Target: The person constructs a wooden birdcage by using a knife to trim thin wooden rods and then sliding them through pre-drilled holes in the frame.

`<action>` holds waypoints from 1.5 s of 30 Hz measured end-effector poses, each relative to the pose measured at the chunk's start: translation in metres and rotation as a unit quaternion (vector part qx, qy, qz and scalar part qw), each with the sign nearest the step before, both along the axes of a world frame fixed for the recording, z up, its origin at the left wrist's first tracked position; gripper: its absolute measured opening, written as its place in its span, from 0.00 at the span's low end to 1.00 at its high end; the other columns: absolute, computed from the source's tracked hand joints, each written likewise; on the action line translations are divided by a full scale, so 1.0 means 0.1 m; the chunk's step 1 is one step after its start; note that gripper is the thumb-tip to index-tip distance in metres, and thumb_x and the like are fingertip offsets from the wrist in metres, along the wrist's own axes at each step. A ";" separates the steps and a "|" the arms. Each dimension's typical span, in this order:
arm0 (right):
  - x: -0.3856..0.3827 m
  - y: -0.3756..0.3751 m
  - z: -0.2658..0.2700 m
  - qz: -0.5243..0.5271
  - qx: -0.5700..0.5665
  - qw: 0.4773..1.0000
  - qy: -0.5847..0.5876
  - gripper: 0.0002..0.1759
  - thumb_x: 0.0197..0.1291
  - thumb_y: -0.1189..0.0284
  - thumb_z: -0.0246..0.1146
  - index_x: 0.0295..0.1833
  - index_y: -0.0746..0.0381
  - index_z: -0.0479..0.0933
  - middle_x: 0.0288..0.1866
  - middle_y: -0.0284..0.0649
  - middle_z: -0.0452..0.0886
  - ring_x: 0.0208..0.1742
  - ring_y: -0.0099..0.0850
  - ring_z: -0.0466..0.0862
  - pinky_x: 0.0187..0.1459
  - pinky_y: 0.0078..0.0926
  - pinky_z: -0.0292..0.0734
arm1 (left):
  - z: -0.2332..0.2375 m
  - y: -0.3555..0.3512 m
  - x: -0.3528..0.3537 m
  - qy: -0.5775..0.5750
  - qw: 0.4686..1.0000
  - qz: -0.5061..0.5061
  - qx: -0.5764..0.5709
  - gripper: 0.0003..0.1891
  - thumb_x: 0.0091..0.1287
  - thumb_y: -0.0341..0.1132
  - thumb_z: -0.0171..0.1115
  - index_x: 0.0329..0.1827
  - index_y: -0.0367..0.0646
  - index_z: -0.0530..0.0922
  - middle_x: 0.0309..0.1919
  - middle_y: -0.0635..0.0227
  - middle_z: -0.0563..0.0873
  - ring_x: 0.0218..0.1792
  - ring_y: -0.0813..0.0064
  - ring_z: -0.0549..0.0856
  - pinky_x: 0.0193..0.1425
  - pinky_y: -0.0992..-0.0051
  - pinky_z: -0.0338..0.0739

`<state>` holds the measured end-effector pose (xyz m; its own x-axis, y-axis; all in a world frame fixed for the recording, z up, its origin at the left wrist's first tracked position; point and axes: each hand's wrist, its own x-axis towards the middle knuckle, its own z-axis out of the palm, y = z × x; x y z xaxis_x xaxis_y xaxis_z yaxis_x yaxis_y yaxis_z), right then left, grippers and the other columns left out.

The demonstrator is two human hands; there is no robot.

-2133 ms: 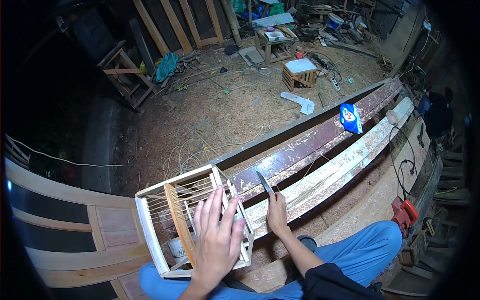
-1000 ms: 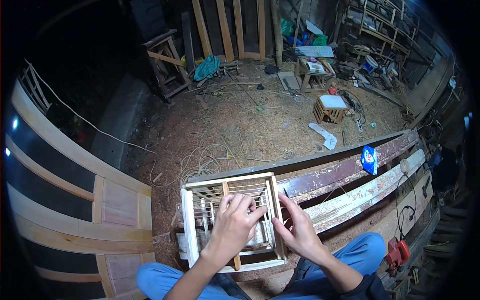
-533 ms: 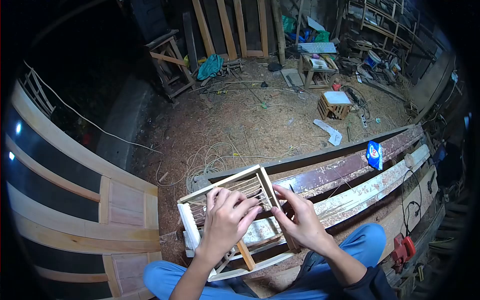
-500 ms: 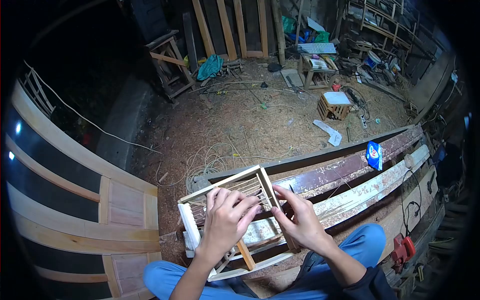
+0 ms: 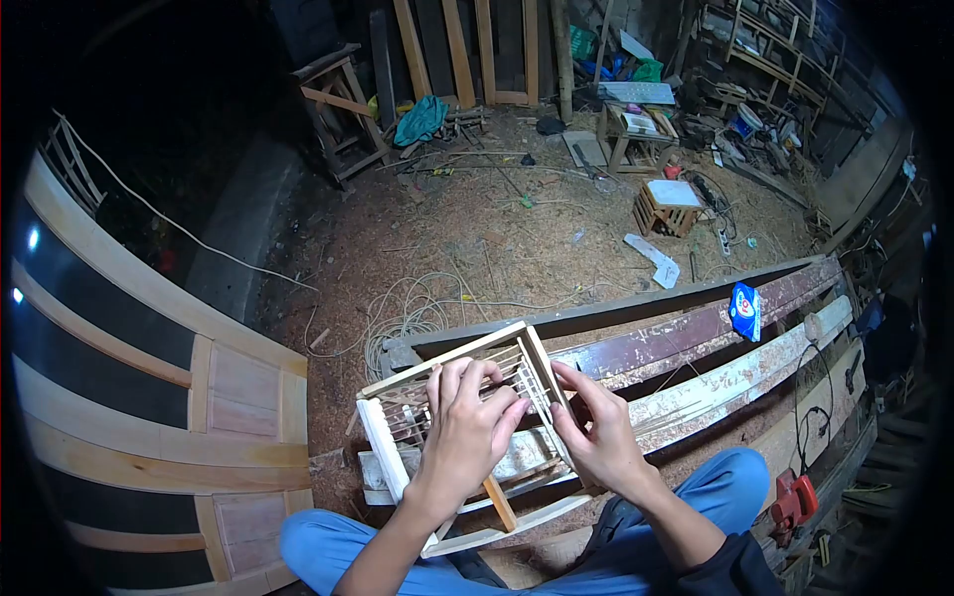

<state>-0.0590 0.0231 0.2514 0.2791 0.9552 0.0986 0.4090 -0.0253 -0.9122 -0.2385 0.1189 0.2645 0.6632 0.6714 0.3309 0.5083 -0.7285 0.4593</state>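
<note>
A small open wooden frame (image 5: 442, 360), crossed by many thin rods (image 5: 505, 364) like a cage, rests tilted above the planks in front of me. My left hand (image 5: 460, 429) reaches over it, fingers bent in among the rods; whatever its fingertips pinch is hidden. My right hand (image 5: 606, 437) grips the frame's right side rail, thumb on the near part and fingers at the outer face. A pale ridged strip (image 5: 381, 447) forms the left side. Between my forearms an orange-brown wooden bar (image 5: 500, 504) crosses the lower part.
Long weathered planks (image 5: 715, 389) run rightward, with a blue packet (image 5: 744, 312) on them. A red power tool (image 5: 795, 500) lies at right. Panelled wooden doors (image 5: 149, 447) fill the left. Beyond are coiled cable (image 5: 407, 318), a slatted crate (image 5: 668, 207) and a small table (image 5: 636, 124).
My left hand has shifted slightly right over the rods, its fingers more bent. The right hand stays on the frame's side. The whole view has shifted a little.
</note>
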 end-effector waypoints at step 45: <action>-0.30 0.95 0.76 0.387 -0.074 0.913 -0.105 0.32 0.66 0.86 0.63 0.77 0.67 0.74 0.62 0.59 0.89 0.62 0.48 0.92 0.57 0.42 0.85 | 0.58 0.19 -1.27 0.005 0.985 0.084 0.148 0.28 0.72 0.30 0.68 0.77 0.51 0.81 0.60 0.58 0.89 0.65 0.60 0.84 0.75 0.55 0.73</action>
